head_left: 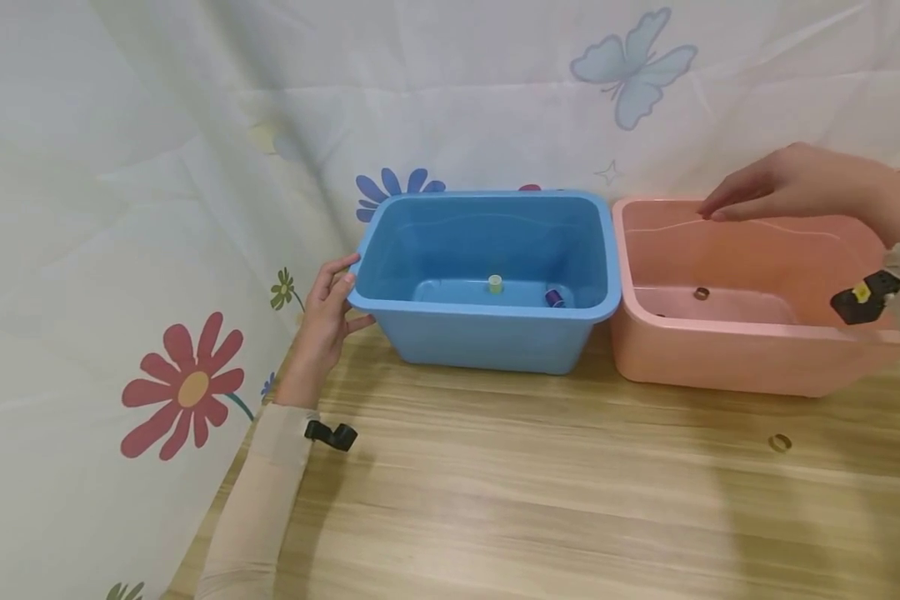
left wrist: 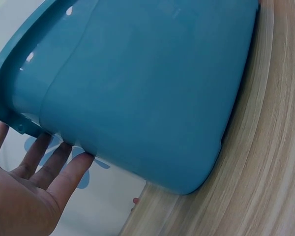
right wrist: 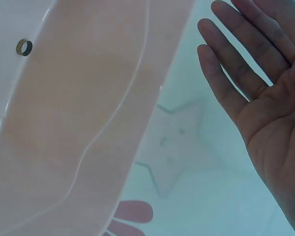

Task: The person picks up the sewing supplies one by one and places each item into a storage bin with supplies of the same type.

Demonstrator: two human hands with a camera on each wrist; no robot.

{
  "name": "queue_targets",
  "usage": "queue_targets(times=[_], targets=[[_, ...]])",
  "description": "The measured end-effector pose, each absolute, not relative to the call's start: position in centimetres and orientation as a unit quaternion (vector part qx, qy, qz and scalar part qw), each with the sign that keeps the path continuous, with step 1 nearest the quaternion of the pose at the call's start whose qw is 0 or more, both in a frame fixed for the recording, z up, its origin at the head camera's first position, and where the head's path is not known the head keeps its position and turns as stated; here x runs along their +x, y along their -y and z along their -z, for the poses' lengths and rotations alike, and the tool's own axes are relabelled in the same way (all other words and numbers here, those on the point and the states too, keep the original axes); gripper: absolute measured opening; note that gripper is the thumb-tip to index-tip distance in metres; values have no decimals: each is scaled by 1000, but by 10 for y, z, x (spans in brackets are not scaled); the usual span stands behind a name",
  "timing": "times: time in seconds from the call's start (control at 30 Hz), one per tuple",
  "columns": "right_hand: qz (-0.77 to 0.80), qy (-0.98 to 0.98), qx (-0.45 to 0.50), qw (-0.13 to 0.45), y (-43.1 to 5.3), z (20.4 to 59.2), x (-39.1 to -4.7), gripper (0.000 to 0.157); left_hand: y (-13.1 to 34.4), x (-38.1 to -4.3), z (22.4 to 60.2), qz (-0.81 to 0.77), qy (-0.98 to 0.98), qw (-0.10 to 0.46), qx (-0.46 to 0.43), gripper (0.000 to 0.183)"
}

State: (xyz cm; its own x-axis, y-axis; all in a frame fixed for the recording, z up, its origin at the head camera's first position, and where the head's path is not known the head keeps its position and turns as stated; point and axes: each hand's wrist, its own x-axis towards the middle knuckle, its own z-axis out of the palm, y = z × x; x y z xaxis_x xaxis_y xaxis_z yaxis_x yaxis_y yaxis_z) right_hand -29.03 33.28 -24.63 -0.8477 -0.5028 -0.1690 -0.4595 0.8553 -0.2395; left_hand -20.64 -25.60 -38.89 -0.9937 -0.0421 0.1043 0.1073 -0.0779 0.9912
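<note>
Perhaps the left hand (head_left: 324,321), fingers extended against the blue plastic tub (head_left: 487,340), could overpush it rightward — right hand (head_left: 806,190) relaxed, empty.

Pale cloth (head_left: 420,92) with butterfly (head_left: 636,71) and flowers (head_left: 192,389), wood-grain tabletop (head_left: 510,475).

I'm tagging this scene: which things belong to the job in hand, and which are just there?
Likely the job's:
blue bin, touched by left hand
pale cylinder and purple cylinder inside
pink bin, right hand nearby
inner ring
loose ring

Probably just there:
table
printed cloth
wrist cameras
</note>
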Motion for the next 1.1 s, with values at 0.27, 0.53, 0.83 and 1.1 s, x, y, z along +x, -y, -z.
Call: queue_targets(times=[0.27, 0.53, 0.83, 1.1], targets=[[74, -965, -247, 55, -354, 249, -265, 40, 254, -207, 390, 735, 676, 50, -15, 45], [76, -978, -195, -6, -363, 258, -232, 44, 255, -206, 391, 733, 678, 52, -7, 43], [232, -944, -207, -113, -360, 288, -189, 23, 254, -207, 392, 729, 683, 51, -20, 47], [219, -942, -202, -154, -355, 305, -155, 24, 251, -210, 393, 732, 679, 55, -17, 45]])
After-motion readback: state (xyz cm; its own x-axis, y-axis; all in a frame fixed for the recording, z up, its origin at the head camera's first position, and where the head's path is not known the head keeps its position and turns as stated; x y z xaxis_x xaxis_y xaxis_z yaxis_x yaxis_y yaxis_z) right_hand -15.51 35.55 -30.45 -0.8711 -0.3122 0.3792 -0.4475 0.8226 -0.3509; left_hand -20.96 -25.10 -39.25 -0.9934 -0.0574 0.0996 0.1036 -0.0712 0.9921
